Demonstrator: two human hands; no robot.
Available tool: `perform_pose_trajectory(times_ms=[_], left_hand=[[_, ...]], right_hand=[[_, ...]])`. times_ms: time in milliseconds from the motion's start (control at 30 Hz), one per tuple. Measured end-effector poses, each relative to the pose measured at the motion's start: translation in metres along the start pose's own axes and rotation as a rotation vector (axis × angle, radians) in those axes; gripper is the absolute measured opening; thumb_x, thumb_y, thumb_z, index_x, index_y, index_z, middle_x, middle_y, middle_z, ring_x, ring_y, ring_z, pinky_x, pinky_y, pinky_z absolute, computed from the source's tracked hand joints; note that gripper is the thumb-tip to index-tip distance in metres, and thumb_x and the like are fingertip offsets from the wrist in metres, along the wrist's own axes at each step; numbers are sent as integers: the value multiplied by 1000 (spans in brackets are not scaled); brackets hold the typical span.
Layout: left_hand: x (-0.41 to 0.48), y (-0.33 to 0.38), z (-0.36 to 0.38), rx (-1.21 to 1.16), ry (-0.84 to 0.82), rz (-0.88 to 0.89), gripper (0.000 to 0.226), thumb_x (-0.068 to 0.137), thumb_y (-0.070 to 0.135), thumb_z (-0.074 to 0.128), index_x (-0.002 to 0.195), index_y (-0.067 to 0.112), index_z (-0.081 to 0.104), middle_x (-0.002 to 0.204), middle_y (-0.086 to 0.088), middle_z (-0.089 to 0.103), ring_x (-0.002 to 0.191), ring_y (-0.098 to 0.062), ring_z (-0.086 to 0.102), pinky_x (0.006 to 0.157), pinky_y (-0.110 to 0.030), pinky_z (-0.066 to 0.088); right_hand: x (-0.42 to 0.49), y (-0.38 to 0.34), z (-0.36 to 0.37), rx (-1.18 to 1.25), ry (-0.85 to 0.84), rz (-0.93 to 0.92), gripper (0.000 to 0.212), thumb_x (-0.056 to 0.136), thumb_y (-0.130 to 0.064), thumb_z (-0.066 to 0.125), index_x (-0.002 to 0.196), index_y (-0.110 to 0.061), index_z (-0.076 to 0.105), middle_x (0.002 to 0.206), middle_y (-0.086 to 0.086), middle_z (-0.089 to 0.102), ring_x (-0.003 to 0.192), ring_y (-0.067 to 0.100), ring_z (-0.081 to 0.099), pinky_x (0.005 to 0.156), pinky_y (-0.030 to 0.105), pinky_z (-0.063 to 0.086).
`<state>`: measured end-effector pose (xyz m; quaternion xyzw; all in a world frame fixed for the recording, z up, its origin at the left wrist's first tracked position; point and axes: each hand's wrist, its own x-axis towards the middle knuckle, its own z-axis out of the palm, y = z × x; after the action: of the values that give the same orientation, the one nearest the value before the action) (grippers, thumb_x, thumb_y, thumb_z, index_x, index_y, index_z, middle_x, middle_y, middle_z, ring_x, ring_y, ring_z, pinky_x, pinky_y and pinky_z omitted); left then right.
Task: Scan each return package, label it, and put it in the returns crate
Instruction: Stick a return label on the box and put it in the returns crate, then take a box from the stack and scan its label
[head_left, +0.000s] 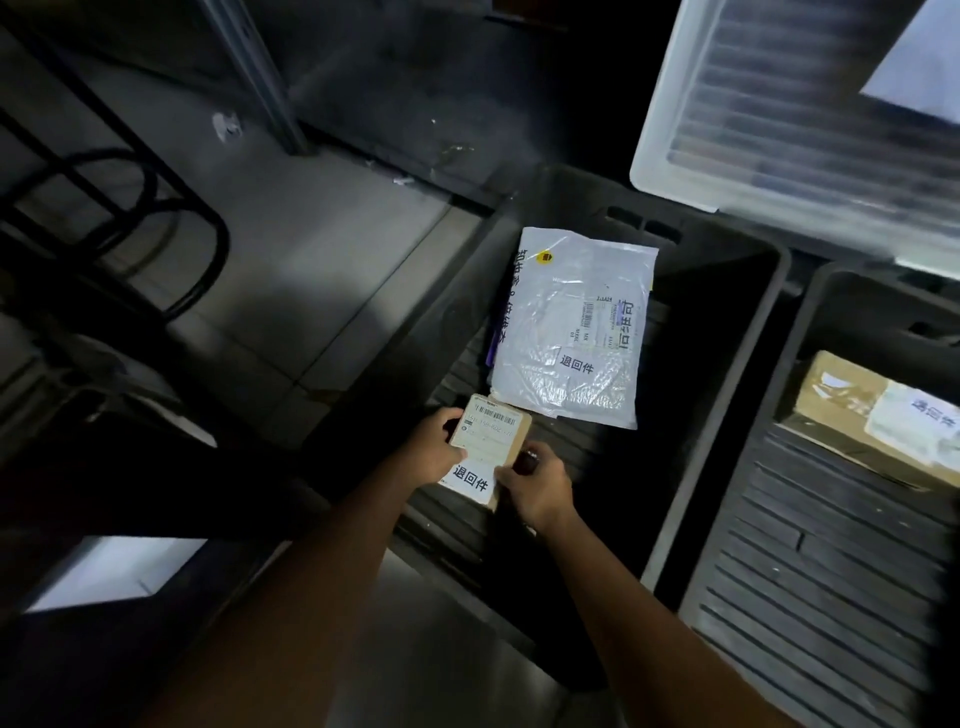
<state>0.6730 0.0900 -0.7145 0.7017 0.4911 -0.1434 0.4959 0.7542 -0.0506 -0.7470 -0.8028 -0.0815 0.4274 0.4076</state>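
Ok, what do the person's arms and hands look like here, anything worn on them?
No gloves on the left hand or the right hand. The left forearm and right forearm are bare to the frame's edge: no sleeves, watch or wristband show. The dim light could hide a ring.

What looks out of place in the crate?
Nothing serious. The white mailer lies slightly askew in the crate, with something purple poking out under its left edge. The small box, held by the left hand and right hand, looks intact.
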Motion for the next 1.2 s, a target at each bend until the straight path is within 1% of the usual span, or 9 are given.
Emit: perform_pose_trajectory(times_ms=[133, 233, 367, 533, 667, 833, 900, 1000, 1200], left_hand=[[-24, 12, -6, 6, -18, -42, 58, 93, 3, 58, 146, 12, 36, 131, -17, 56, 103, -26, 61, 81, -36, 52], [-62, 36, -25, 90, 20, -22, 53, 93, 9, 61, 143, 11, 43, 129, -17, 57, 113, -28, 59, 91, -35, 50], [-150, 98, -75, 349, 50, 74, 42, 90, 22, 63, 131, 23, 56, 124, -8, 65, 108, -22, 63, 97, -35, 49], [-309, 235, -152, 508, 13, 143, 44, 96, 28, 56, 139, 25, 48, 135, -7, 58, 119, -24, 57, 101, -35, 45], [-430, 348, -205, 618, 18, 244, 43, 96, 34, 53, 139, 30, 47, 134, -7, 57, 117, -26, 57, 100, -41, 47], [-548, 462, -240, 678, 17, 379, 42, 95, 37, 52, 137, 30, 47, 131, -6, 59, 113, -26, 59, 95, -34, 48], [-581, 496, -239, 687, -16, 443, 42, 94, 38, 53, 135, 30, 48, 128, -7, 60, 110, -26, 60, 95, -35, 49], [-622, 545, -222, 697, -71, 576, 42, 92, 39, 54, 133, 33, 49, 125, -6, 61, 105, -28, 62, 91, -35, 51], [-700, 623, -151, 872, -192, 873, 43, 90, 36, 59, 132, 31, 53, 130, -5, 60, 112, -26, 59, 93, -30, 47]], right_hand=[[10, 11, -2, -3, -120, 29, 26, 69, -30, 79, 91, -30, 64, 97, -1, 75, 89, 22, 72, 84, 50, 57], [-35, -35, -36, -149, -105, 19, 47, 67, -49, 72, 106, -23, 65, 100, 0, 74, 95, 24, 71, 88, 43, 56], [-130, -133, -115, -495, -97, -1, 47, 85, -41, 66, 125, -19, 59, 121, 9, 66, 115, 30, 61, 93, 30, 48], [-261, -272, -223, -625, 10, -27, 41, 92, -37, 58, 127, -16, 57, 126, 12, 63, 115, 32, 60, 90, 32, 48], [-376, -385, -311, -675, 38, -45, 46, 94, -35, 56, 135, -14, 53, 132, 15, 60, 122, 33, 56, 97, 34, 46], [-502, -478, -407, -725, 95, -98, 39, 93, -38, 52, 123, -15, 60, 125, 16, 64, 113, 34, 60, 88, 33, 48], [-544, -496, -441, -737, 150, -82, 40, 93, -38, 53, 125, -14, 58, 126, 15, 62, 114, 34, 59, 85, 32, 46], [-600, -506, -487, -712, 283, -58, 50, 92, -41, 58, 136, -17, 52, 133, 12, 59, 119, 32, 57, 93, 33, 46], [-724, -461, -563, -602, 507, 68, 46, 90, -43, 59, 127, -15, 59, 125, 12, 65, 113, 31, 60, 89, 32, 47]])
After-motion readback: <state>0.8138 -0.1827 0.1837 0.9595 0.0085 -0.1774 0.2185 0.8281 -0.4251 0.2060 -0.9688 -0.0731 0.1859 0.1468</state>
